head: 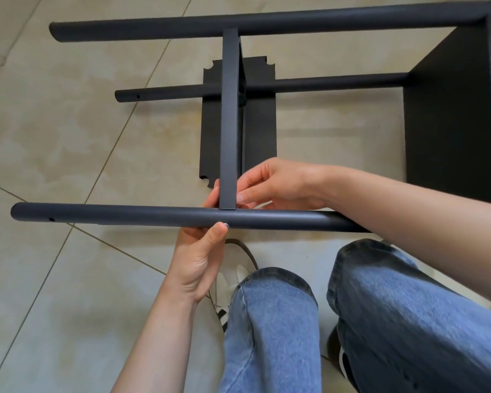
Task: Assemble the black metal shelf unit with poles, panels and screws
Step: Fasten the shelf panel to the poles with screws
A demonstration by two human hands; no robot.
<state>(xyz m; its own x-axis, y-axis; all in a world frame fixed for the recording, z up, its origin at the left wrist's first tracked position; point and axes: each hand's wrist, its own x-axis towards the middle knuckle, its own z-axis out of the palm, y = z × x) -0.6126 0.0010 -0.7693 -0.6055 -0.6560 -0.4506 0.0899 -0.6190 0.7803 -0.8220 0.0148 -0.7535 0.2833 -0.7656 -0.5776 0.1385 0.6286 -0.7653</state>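
Beige tile floor (68,131) w/ thin grout lines

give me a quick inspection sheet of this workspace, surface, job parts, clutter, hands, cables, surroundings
surface: beige tiled floor with thin dark grout lines.
job's things: shelf frame on its side; near pole, far pole and lower pole run across; middle panel stands edge-on between near and far poles; end panel at right; silver screw at near pole.
clutter: loose flat panel lying on the floor under the frame.
grippers: left hand holds the screw against the near pole; right hand pinches the middle panel's lower end.
cables: nothing seen.
surroundings: person's jeans and shoe; pale edge top left.
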